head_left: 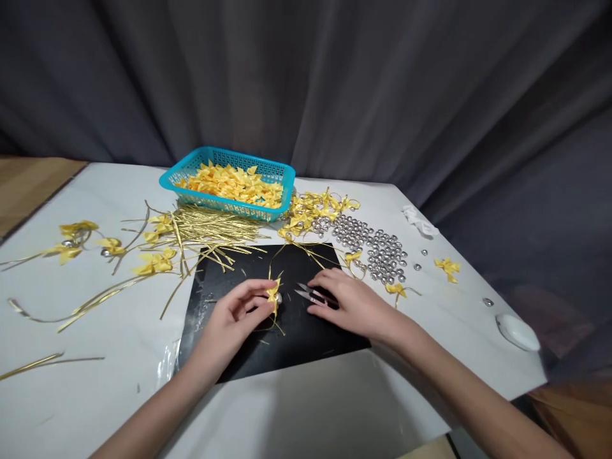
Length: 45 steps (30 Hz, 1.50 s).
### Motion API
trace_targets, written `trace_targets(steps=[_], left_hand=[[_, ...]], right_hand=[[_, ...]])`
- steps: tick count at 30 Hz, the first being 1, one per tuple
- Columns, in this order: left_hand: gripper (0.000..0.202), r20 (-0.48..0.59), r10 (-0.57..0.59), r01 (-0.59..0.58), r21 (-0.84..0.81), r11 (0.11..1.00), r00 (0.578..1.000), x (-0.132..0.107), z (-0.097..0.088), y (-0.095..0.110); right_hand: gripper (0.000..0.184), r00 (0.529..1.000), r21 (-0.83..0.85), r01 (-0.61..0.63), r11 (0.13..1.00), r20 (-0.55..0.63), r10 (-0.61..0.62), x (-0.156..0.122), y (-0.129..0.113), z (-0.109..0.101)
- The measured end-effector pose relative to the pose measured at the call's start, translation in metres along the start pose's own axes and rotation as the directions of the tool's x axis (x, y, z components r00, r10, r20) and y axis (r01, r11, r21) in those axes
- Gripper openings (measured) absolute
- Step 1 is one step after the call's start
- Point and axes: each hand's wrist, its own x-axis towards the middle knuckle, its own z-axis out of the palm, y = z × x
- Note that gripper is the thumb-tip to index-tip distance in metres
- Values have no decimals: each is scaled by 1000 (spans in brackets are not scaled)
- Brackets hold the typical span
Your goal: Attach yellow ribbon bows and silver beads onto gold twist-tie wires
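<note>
Pinched between the thumb and fingers of my left hand [243, 313] is a yellow ribbon bow [273, 294] with a shiny silver bell [279, 298] against it. Thin gold ties stick out above and below the bow. My right hand [351, 299] closes over a small pair of thread snips [310, 294], low over the mat. Their two pointed blades face left, spread apart, toward the bow; the handles are mostly hidden under my fingers. Both hands are above a black mat [296, 357].
A blue basket [167, 182] full of yellow bows stands at the back. Gold twist ties [215, 226] lie in front of it. Silver bells [385, 255] and bows with ties [310, 210] spread rightward. A white oval object [517, 331] sits near the right edge.
</note>
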Motion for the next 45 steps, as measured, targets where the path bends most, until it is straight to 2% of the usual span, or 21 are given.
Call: trace_targets(steps=[5,10,14,17,20,23,26,29,33,36,38,42,43,45], left_hand=[[24,8,-25,25,34,999,1000,-1,1,2],[21,25,-41,40,39,998,999,-1,0,-1],[32,15,-54,55,-64,996,998,-1,1,-2],[36,35,-81,85,-131,988,996,-1,0,-4],[34,68,-84,92,-138,986,994,-1,-2,-5],[31,81,-83,94,-142,985,993,0,-3,-5],[29,83,-90,102,-148,984,992,0,-3,-5],[29,72,-103,113,-143,983,992,0,-4,-5],[29,58,-142,148,-136,980,988,-1,-4,-3],[29,59,-173,179,-132,975,983,-2,-4,-2],[29,68,-185,192,-131,973,980,-2,-4,-1],[28,103,-202,215,-131,968,974,-2,-4,-1],[27,109,-208,222,-133,966,972,-2,-4,-1],[27,127,-233,250,-142,958,964,-3,-4,-1]], right_hand=[[17,996,8,-69,998,-60,69,-9,-6,20],[17,985,41,-129,991,-115,133,-10,-8,24],[24,978,88,-152,985,-131,162,-9,-9,22],[32,975,78,-101,992,-191,114,-6,-13,17],[35,958,53,1,999,-286,14,-5,-18,14],[30,951,192,89,977,-309,-26,-5,-19,17],[27,956,458,43,888,-277,97,-3,-17,23],[35,961,662,-76,745,-150,231,1,-14,26],[38,980,721,-126,682,-16,198,3,-12,24],[40,985,760,-172,627,131,110,-1,-10,22],[39,984,752,-160,639,169,48,-3,-8,20],[30,1000,653,-6,758,17,-6,-6,-7,15],[30,1000,637,12,771,-1,-15,-6,-8,15],[34,999,638,-3,770,34,-25,-6,-9,14]])
